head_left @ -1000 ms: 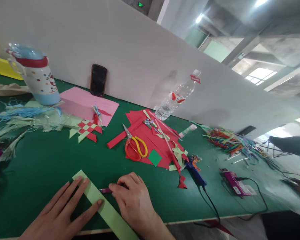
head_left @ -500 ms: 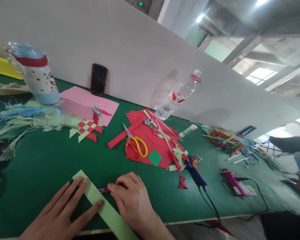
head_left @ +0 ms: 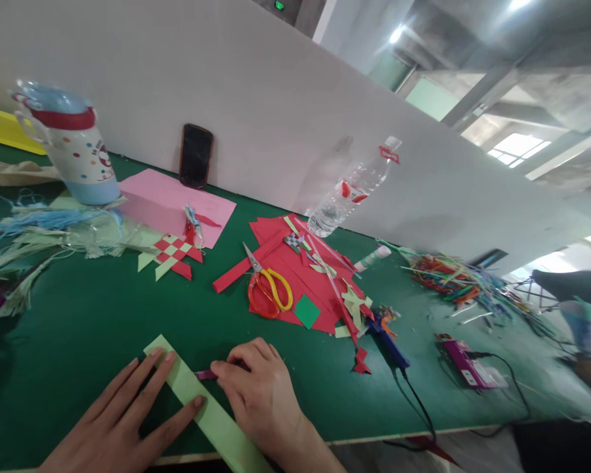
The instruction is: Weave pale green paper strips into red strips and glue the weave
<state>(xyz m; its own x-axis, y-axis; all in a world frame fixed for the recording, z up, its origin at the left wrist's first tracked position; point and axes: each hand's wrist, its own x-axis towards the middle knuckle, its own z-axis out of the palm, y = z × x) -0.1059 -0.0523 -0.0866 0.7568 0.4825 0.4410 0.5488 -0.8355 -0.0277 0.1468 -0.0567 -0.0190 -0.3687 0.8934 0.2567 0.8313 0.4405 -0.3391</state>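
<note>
A long light-green paper strip [head_left: 204,410] lies diagonally on the green table [head_left: 93,315] at the near edge. My left hand [head_left: 123,417] lies flat, fingers spread, with its fingertips pressing on the strip. My right hand [head_left: 263,394] is closed around a small purple tool [head_left: 205,374] whose tip touches the strip's right edge; most of the tool is hidden in the fist.
Orange-and-yellow scissors [head_left: 266,289] lie on red paper [head_left: 295,276]. Behind are a woven red-and-green piece [head_left: 172,255], pink paper [head_left: 175,203], a phone [head_left: 196,156], a dotted mug [head_left: 76,148] and a tilted water bottle [head_left: 349,190]. Right: a glue gun [head_left: 389,341], a purple device [head_left: 465,369], coloured sticks [head_left: 453,276].
My hands and the strip have barely moved. The view has shifted slightly, and another person's hand at the far right edge has moved.
</note>
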